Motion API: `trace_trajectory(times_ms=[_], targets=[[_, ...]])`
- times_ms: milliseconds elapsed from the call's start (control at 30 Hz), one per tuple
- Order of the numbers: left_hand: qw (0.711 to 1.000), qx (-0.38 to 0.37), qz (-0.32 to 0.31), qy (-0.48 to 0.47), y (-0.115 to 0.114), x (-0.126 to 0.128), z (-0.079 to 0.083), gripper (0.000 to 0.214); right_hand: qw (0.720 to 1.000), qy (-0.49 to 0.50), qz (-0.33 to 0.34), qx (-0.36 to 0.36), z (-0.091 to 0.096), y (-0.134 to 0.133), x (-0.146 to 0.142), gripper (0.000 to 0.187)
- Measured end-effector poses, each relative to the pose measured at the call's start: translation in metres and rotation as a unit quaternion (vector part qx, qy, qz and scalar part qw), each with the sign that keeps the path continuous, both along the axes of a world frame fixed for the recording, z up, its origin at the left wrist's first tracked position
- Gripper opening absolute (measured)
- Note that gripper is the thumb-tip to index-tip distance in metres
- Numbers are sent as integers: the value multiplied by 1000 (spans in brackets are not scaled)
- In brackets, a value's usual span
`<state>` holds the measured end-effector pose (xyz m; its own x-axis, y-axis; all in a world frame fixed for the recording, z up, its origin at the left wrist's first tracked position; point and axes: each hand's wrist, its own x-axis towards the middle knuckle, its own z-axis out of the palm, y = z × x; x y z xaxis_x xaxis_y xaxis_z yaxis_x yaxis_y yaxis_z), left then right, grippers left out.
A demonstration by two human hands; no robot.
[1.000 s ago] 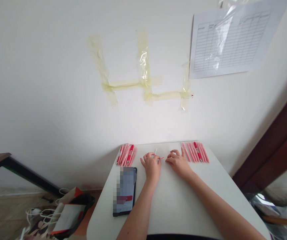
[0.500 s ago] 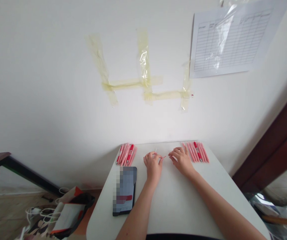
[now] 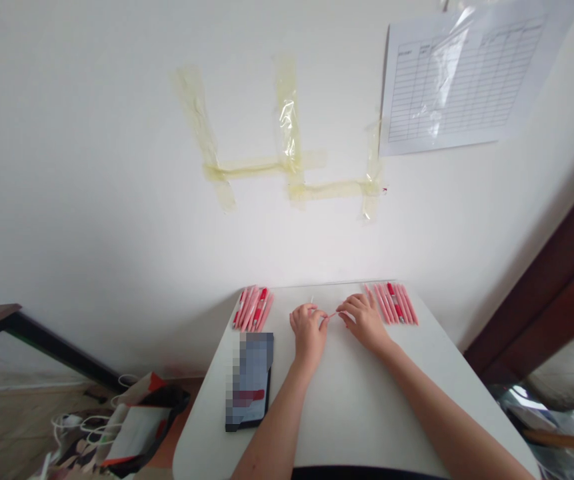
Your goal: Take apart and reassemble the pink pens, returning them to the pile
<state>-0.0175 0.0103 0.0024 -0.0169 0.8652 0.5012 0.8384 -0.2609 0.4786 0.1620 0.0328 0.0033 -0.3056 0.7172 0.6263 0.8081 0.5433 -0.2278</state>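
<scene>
My left hand [image 3: 309, 328] is closed in a pinch on a slim pink pen part [image 3: 331, 315], whose end sticks out to the right. Against that end are the fingertips of my right hand [image 3: 364, 321], also pinched; what small thing they hold is too small to make out. A thin whitish piece [image 3: 312, 300] shows just behind my left fingers, mostly hidden. Beyond my left hand, to its left, lies a pile of pink and red pens [image 3: 253, 309]. Beside my right hand a row of pink pens [image 3: 397, 305] lies side by side, one of them with a red and clear part.
A phone [image 3: 251, 383] lies left of my left forearm on the white table [image 3: 367, 427]. The wall [image 3: 131, 200] rises right behind the table, with yellowed tape and a printed sheet [image 3: 461, 87]. Bags and cables [image 3: 131, 427] sit on the floor at left.
My left hand has shifted slightly right, so the pink pen part now meets my right fingertips, where a small gap was before. The right hand has hardly moved.
</scene>
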Motion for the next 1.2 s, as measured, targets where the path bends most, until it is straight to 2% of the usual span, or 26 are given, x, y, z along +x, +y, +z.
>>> trace_trajectory(times_ms=[867, 1200], targets=[[999, 9, -16, -34, 0, 2, -1, 8, 1000, -9, 5, -17, -2, 0, -2, 15], [999, 11, -19, -46, 3, 2, -6, 8, 995, 60, 40, -73, -10, 5, -4, 13]])
